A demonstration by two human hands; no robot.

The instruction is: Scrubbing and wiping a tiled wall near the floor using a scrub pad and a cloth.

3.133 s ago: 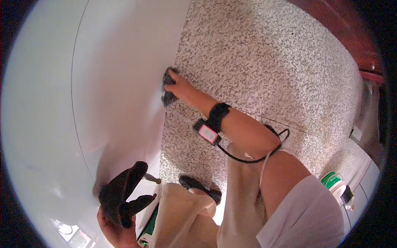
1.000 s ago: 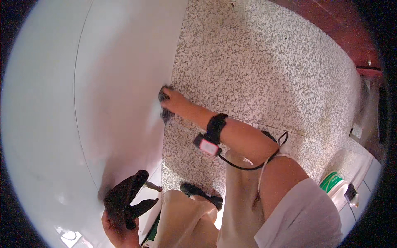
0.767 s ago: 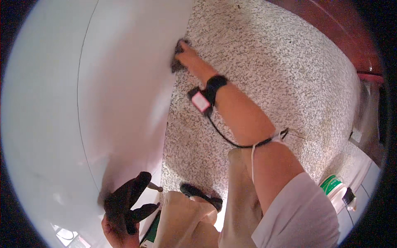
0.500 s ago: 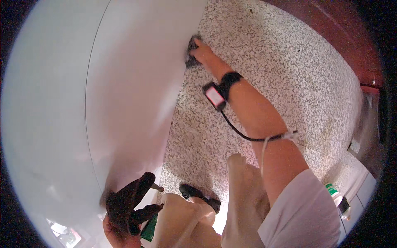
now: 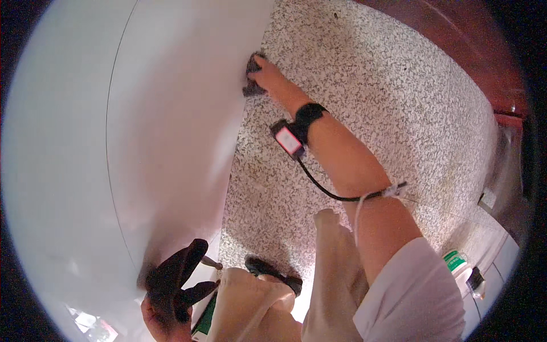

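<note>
My right hand [image 5: 263,73] reaches far forward and presses a dark grey cloth [image 5: 254,88] against the bottom edge of a glossy white panel [image 5: 176,114], where it meets the speckled floor. Its fingers are closed over the cloth. Near the lower left, my left hand [image 5: 152,320] is beside the same panel. A dark brown, two-lobed thing [image 5: 171,276] extends from it and covers most of its fingers; I cannot tell whether it is a cloth or a glove. On my right wrist sits a black strap [image 5: 311,113] with a small lit device [image 5: 288,140] and a cable.
Speckled floor [image 5: 353,85] spreads right of the panel. A dark red surface [image 5: 456,34] borders it at the far right. A white tub with a green label [image 5: 456,263] stands at lower right. My beige-trousered legs [image 5: 253,305] and a black shoe [image 5: 265,267] are close by.
The view has shifted slightly to the right, so the panel and floor sit farther left. My right hand and its cloth have slid a little nearer along the panel's edge.
</note>
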